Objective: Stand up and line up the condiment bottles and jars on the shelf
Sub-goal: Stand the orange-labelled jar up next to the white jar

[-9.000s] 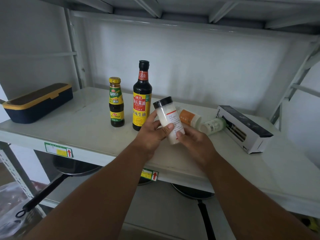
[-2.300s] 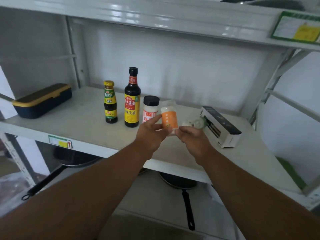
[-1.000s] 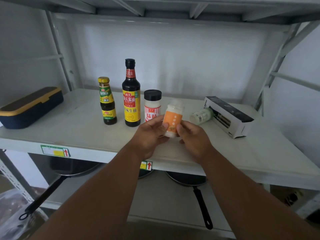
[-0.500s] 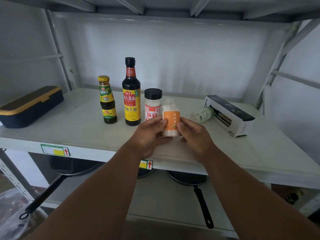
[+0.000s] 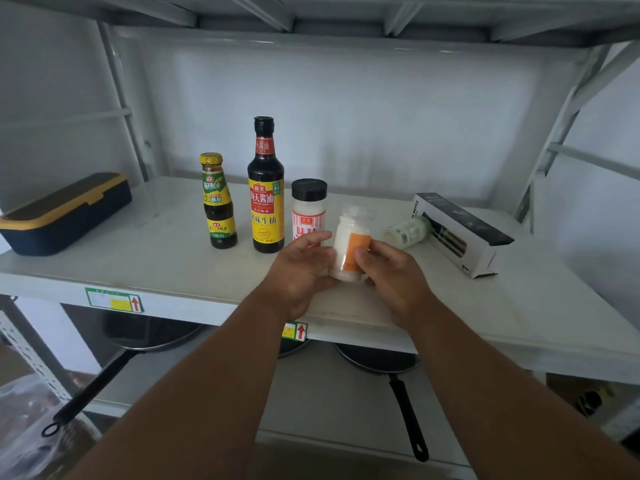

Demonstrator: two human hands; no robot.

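Shelf [image 5: 145,258] painted metal, smooth, slight sheen; soy bottle [image 5: 266,188] glossy dark glass, paper label; jar [image 5: 351,244] translucent plastic; box [image 5: 460,233] matt cardboard

You are holding the orange-label jar [image 5: 352,244] upright between your left hand [image 5: 300,268] and right hand [image 5: 393,271], just in front of the black-capped shaker [image 5: 308,211] on the shelf [image 5: 166,258]. The soy sauce bottle [image 5: 266,188] and yellow-capped bottle [image 5: 217,202] are standing left of it. A green-label jar [image 5: 408,232] is lying sideways against the black-and-white box [image 5: 457,230].
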